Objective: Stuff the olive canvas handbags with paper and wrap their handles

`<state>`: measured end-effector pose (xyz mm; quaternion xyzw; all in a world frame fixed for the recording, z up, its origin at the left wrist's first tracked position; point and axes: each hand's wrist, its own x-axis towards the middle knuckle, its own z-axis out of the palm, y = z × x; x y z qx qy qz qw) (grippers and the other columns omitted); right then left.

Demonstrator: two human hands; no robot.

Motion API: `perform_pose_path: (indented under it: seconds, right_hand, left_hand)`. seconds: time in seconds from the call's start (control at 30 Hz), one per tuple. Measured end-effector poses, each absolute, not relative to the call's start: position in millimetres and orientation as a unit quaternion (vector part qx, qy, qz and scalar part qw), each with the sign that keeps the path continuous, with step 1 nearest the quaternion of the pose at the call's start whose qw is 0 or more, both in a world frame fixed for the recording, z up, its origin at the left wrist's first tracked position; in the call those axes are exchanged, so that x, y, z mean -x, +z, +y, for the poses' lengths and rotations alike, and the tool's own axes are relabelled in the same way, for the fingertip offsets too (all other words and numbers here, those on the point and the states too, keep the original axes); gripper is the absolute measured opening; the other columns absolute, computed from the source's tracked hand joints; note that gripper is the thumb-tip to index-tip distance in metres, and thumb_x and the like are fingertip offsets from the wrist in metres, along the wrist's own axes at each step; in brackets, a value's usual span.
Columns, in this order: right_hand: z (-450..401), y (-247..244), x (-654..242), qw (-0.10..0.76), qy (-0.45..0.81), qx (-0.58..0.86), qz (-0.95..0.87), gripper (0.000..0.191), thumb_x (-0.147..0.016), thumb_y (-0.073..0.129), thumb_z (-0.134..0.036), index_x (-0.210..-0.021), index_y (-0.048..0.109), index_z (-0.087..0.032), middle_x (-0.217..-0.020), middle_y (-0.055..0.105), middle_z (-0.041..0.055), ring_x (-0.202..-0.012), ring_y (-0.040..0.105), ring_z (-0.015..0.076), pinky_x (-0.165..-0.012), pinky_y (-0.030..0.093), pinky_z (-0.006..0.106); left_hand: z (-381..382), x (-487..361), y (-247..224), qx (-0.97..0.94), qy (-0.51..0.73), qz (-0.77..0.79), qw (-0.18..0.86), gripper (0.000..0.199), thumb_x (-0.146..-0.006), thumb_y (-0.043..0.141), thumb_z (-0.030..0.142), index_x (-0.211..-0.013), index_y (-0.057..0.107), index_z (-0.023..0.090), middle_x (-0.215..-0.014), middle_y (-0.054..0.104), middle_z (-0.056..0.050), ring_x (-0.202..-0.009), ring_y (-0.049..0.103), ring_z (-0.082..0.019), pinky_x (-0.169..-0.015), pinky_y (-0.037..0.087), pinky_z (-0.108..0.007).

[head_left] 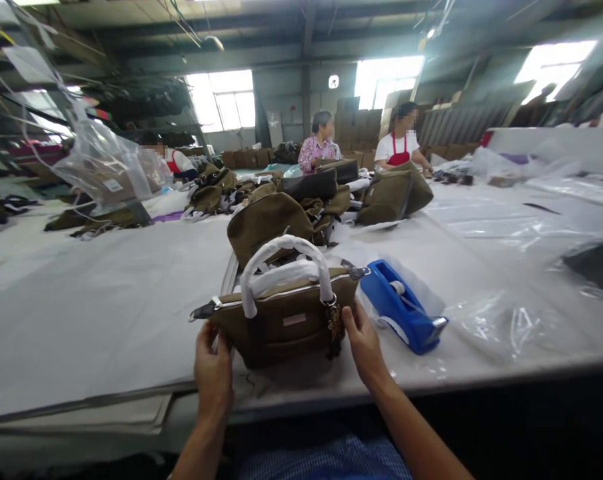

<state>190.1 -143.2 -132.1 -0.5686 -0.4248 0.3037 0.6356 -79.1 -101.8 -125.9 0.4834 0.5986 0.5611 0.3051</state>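
An olive-brown handbag [281, 340] stands upright near the front edge of the table, its zipper along the top closed. White wrapping covers its two handles [286, 243]. A dark tassel charm [334, 327] hangs at its right side, and a pale label sits on the front. My left hand [214, 367] grips the bag's left end, fingers curled behind it. At the right end, my right hand [364, 340] holds the bag with the thumb on the front; its other fingers are partly hidden behind the bag.
Right of the bag sits a blue tape dispenser [404, 307], with clear plastic film [501, 327] beyond it. More olive bags [268, 227] are heaped behind. A plastic-wrapped bundle [111, 173] is at left. Several people [401, 143] work across the white table [106, 300].
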Motion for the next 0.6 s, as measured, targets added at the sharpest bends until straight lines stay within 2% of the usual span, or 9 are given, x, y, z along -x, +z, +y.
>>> perform_pose_path:
  seconds: [0.1, 0.17, 0.2, 0.27, 0.33, 0.4, 0.47, 0.53, 0.6]
  right_hand:
    - [-164, -138, -184, 0.675, 0.184, 0.580, -0.417, 0.056, -0.097, 0.057, -0.049, -0.146, 0.047, -0.025, -0.151, 0.050, 0.0110, -0.136, 0.051, 0.0278, -0.114, 0.042, 0.050]
    - [-171, -136, -181, 0.662, 0.113, 0.589, -0.450, 0.047, -0.097, 0.061, -0.043, -0.139, 0.052, -0.025, -0.141, 0.056, 0.0102, -0.128, 0.055, 0.0269, -0.110, 0.045, 0.050]
    - [-172, -134, -180, 0.645, 0.084, 0.595, -0.472, 0.043, -0.096, 0.063, -0.041, -0.135, 0.056, -0.025, -0.137, 0.059, 0.0098, -0.126, 0.056, 0.0269, -0.109, 0.046, 0.049]
    - [-170, -128, -181, 0.609, 0.050, 0.606, -0.510, 0.036, -0.095, 0.065, -0.040, -0.128, 0.062, -0.025, -0.130, 0.062, 0.0096, -0.123, 0.056, 0.0275, -0.107, 0.047, 0.049]
    - [-166, -122, -184, 0.583, 0.044, 0.607, -0.538, 0.030, -0.094, 0.066, -0.038, -0.121, 0.066, -0.024, -0.124, 0.064, 0.0094, -0.120, 0.058, 0.0277, -0.106, 0.048, 0.048]
    - [-164, -116, -190, 0.570, 0.039, 0.604, -0.556, 0.025, -0.095, 0.066, -0.035, -0.116, 0.067, -0.024, -0.121, 0.066, 0.0086, -0.116, 0.059, 0.0271, -0.104, 0.049, 0.047]
    - [-166, -110, -196, 0.569, 0.018, 0.597, -0.565, 0.024, -0.095, 0.066, -0.031, -0.118, 0.067, -0.024, -0.122, 0.066, 0.0081, -0.118, 0.059, 0.0269, -0.105, 0.048, 0.046]
    - [-170, -103, -200, 0.582, -0.020, 0.583, -0.567, 0.026, -0.097, 0.064, -0.027, -0.122, 0.065, -0.025, -0.122, 0.068, 0.0073, -0.118, 0.060, 0.0255, -0.105, 0.048, 0.044]
    - [-172, -94, -202, 0.602, -0.045, 0.556, -0.572, 0.028, -0.098, 0.063, -0.023, -0.126, 0.063, -0.026, -0.118, 0.069, 0.0059, -0.115, 0.062, 0.0227, -0.102, 0.050, 0.039]
  left_hand:
    - [-129, 72, -119, -0.399, 0.679, 0.590, 0.179, 0.034, -0.089, 0.071, 0.043, -0.114, 0.062, 0.022, -0.104, 0.064, -0.001, -0.093, 0.063, -0.013, -0.083, 0.052, -0.023]
    - [-147, 58, -111, -0.456, 0.706, 0.521, 0.151, 0.021, -0.091, 0.070, 0.036, -0.104, 0.065, 0.020, -0.089, 0.064, 0.002, -0.072, 0.060, -0.009, -0.067, 0.051, -0.020]
    - [-155, 49, -106, -0.518, 0.686, 0.485, 0.160, 0.016, -0.093, 0.067, 0.031, -0.104, 0.066, 0.020, -0.089, 0.065, 0.001, -0.070, 0.062, -0.009, -0.065, 0.052, -0.020]
    - [-164, 31, -95, -0.643, 0.611, 0.428, 0.174, 0.016, -0.094, 0.064, 0.023, -0.110, 0.068, 0.020, -0.099, 0.071, -0.002, -0.082, 0.069, -0.014, -0.072, 0.057, -0.025]
    - [-163, 15, -83, -0.723, 0.556, 0.383, 0.147, 0.028, -0.092, 0.065, 0.013, -0.118, 0.067, 0.022, -0.112, 0.073, -0.004, -0.100, 0.072, -0.019, -0.084, 0.060, -0.031]
    - [-154, 7, -67, -0.754, 0.570, 0.322, 0.054, 0.041, -0.086, 0.069, 0.004, -0.121, 0.066, 0.024, -0.112, 0.074, -0.002, -0.101, 0.072, -0.020, -0.089, 0.060, -0.033]
    - [-141, 4, -46, -0.748, 0.592, 0.288, -0.085, 0.053, -0.080, 0.075, 0.002, -0.125, 0.065, 0.027, -0.118, 0.072, -0.002, -0.108, 0.070, -0.021, -0.097, 0.057, -0.037]
    - [-124, 3, -20, -0.745, 0.562, 0.314, -0.175, 0.064, -0.078, 0.081, 0.012, -0.136, 0.059, 0.029, -0.144, 0.060, -0.008, -0.133, 0.056, -0.030, -0.112, 0.046, -0.047]
    - [-107, 3, 5, -0.775, 0.485, 0.375, -0.154, 0.076, -0.082, 0.080, 0.032, -0.150, 0.045, 0.028, -0.162, 0.037, -0.013, -0.150, 0.033, -0.036, -0.120, 0.035, -0.054]
